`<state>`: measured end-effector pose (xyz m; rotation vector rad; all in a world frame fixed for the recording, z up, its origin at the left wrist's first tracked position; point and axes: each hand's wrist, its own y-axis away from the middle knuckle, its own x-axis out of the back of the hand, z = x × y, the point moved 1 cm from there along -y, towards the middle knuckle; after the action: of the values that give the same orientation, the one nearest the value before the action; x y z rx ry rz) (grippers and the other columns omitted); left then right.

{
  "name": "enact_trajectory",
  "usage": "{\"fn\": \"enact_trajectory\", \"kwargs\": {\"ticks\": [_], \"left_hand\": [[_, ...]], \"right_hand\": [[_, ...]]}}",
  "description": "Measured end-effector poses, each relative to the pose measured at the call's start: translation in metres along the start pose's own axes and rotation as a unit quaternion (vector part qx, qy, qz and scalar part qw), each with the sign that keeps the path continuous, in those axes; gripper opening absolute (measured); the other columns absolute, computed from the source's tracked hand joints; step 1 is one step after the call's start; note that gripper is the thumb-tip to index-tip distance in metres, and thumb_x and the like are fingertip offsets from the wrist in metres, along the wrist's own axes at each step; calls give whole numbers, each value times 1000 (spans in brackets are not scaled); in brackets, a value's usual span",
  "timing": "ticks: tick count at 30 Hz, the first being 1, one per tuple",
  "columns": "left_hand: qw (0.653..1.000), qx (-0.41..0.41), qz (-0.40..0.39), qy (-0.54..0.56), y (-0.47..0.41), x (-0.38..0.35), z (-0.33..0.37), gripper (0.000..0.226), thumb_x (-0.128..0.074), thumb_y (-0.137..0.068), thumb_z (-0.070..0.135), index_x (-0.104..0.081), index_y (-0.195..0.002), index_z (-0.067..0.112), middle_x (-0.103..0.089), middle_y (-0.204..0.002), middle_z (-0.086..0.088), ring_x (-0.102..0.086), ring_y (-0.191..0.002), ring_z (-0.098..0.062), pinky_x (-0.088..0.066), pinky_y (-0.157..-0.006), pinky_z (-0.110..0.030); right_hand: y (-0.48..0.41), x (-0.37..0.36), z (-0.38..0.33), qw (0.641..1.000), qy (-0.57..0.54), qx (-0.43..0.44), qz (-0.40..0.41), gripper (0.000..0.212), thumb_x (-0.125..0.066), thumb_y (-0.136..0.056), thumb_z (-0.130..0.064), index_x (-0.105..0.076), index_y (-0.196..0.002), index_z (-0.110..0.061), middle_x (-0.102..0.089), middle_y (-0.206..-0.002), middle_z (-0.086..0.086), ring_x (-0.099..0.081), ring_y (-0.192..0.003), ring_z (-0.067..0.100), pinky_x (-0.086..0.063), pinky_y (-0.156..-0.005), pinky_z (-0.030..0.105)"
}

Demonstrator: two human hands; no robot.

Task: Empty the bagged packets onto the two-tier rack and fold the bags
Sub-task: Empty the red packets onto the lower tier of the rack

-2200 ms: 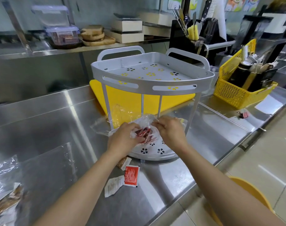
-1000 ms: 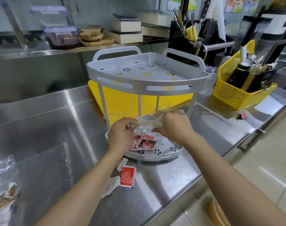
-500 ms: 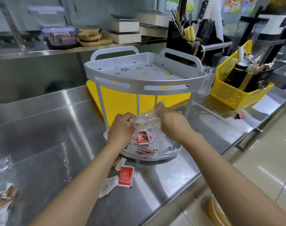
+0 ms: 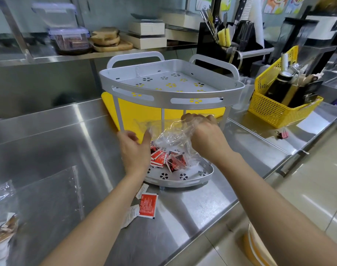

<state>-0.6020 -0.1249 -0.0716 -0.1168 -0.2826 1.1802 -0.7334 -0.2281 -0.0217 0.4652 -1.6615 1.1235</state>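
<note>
Our right hand [image 4: 206,137] grips the crumpled clear bag [image 4: 171,135], holding it up over the lower tier of the two-tier rack [image 4: 163,97]. Our left hand [image 4: 134,150] is just beside the bag with relaxed fingers, holding nothing. Red packets [image 4: 163,158] lie heaped on that lower tier beneath the bag, and a few loose packets [image 4: 148,206] lie on the steel counter [image 4: 192,217] in front of the rack.

On the steel tabletop [image 4: 48,135] we see a yellow cutting board [image 4: 137,112], a yellow basket [image 4: 275,110] holding bottles at the right, and a pink binder clip [image 4: 282,134] near it. On the back shelf [image 4: 48,58] we find lidded containers [image 4: 69,38] and wooden boards [image 4: 108,40].
</note>
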Motion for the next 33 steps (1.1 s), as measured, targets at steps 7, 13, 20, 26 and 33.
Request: {"fn": "enact_trajectory", "kwargs": {"ticks": [7, 13, 20, 26, 33], "left_hand": [[817, 129, -560, -44, 52, -24, -34, 31, -58, -87, 20, -57, -118, 15, -59, -118, 3, -55, -112, -15, -40, -98, -29], [824, 92, -559, -13, 52, -34, -30, 71, -65, -82, 27, -27, -143, 24, -32, -148, 6, -31, -134, -9, -25, -111, -31], [885, 109, -410, 192, 41, -26, -24, 16, -70, -75, 5, -59, -87, 2, -67, -84, -4, -65, -79, -9, -50, -74, -16], [938, 45, -292, 180, 39, -14, -13, 26, -70, -77, 9, -59, -72, -14, -52, -73, -12, -48, -72, -20, -39, -72, -31], [955, -29, -268, 122, 28, 40, -3, 26, -70, -76, 7, -70, -57, 25, -64, -61, 2, -55, -63, -14, -44, -65, -31]], "right_hand": [[2, -10, -1, 1000, -3, 21, -13, 59, -41, -67, 17, -52, -118, -10, -60, -124, 9, -55, -108, 30, -24, -80, 37], [3, 2, -1, 999, -38, 14, -14, 53, -42, -70, 14, -52, -115, -11, -62, -118, 13, -57, -100, 32, -30, -84, 38], [11, 25, -6, 986, -161, -1, -39, 32, -56, -79, 2, -56, -108, -11, -68, -101, 13, -61, -82, 36, -51, -70, 42], [7, 36, -22, 976, -212, 2, -52, 26, -60, -76, 2, -54, -96, -14, -61, -78, 9, -49, -65, 25, -45, -62, 39], [1, 47, -62, 971, -227, 32, -73, 19, -65, -82, -9, -64, -88, 8, -61, -92, -3, -56, -74, 17, -45, -68, 21]]}}
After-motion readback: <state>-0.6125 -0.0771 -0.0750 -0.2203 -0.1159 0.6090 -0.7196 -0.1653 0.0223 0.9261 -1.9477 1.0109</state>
